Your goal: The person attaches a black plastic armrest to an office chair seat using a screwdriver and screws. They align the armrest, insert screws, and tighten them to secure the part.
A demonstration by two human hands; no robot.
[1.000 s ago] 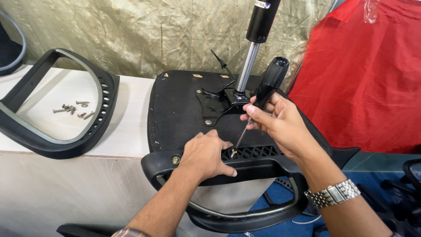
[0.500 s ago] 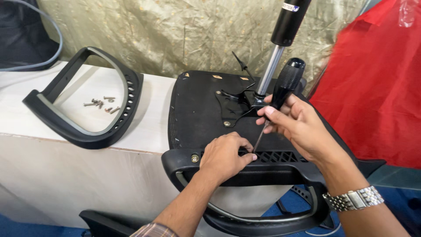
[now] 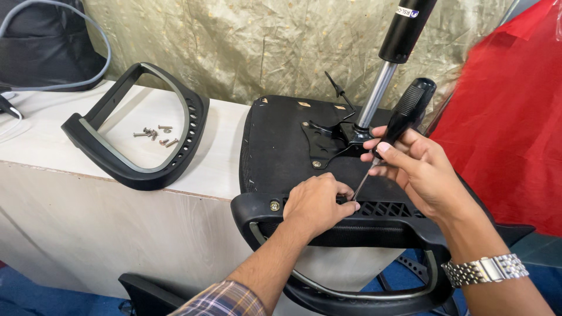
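The screwdriver (image 3: 391,130) slants from its black handle at one o'clock down to its tip at seven o'clock, on the armrest (image 3: 374,225) bracket. The right hand (image 3: 421,169) is clamped round the handle; the left hand (image 3: 319,202) is nearer the tip, fingers pinched together there, on the upturned seat base (image 3: 281,146).

Matt black plastic armrest (image 3: 374,225), ribbed matt screwdriver (image 3: 398,126) handle, polished metal piston (image 3: 373,96), shiny steel watch (image 3: 486,270), crinkled cloth (image 3: 263,41) glinting, red fabric (image 3: 509,129) hanging smooth.
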